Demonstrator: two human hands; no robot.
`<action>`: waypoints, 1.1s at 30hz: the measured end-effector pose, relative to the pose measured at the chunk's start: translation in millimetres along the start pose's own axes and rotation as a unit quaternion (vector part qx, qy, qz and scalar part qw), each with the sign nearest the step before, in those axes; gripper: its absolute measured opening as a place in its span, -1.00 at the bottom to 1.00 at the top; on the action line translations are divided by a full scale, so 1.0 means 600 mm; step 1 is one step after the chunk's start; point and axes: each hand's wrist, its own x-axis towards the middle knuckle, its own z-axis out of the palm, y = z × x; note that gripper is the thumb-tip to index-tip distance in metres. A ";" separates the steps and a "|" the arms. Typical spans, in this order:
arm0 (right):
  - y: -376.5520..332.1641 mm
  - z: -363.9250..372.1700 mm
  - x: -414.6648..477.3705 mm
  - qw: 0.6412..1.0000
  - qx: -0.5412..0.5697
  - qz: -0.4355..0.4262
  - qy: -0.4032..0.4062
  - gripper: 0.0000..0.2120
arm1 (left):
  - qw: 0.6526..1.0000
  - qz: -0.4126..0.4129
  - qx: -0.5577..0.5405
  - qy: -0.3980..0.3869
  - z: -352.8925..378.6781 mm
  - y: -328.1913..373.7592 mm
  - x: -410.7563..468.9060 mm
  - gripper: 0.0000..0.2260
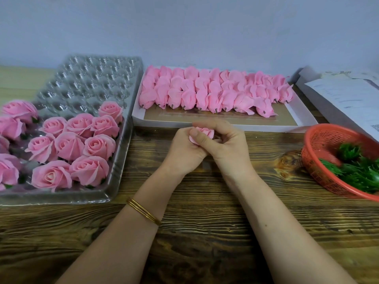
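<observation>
rose, pink, one: pinched between left hand and right hand, fingers curled round it, above wooden table.

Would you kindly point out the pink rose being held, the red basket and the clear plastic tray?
pink rose point(205, 132), head view, spiralled petal centre.
red basket point(325, 140), head view, bare mesh wall.
clear plastic tray point(92, 78), head view, empty far cells.

lower half of the pink rose hidden by curled fingers, red basket and papers cut off at right edge, print unreadable
</observation>
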 end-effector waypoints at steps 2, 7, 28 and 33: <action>0.000 0.000 0.000 1.000 -0.026 -0.004 -0.003 -0.80 | 1.000 -0.004 -0.010 0.003 0.001 0.002 0.000 -0.86; 0.000 0.004 -0.004 0.997 -0.080 0.005 -0.006 -0.78 | 1.000 -0.013 -0.013 0.020 0.002 0.005 -0.001 -0.92; -0.017 -0.011 -0.001 0.993 -0.120 0.015 0.004 -0.55 | 0.998 -0.028 0.054 0.020 -0.006 0.008 -0.001 -0.82; -0.020 -0.018 0.001 1.000 -0.005 -0.010 -0.011 -0.79 | 0.997 -0.022 0.069 -0.009 -0.004 0.012 -0.005 -0.93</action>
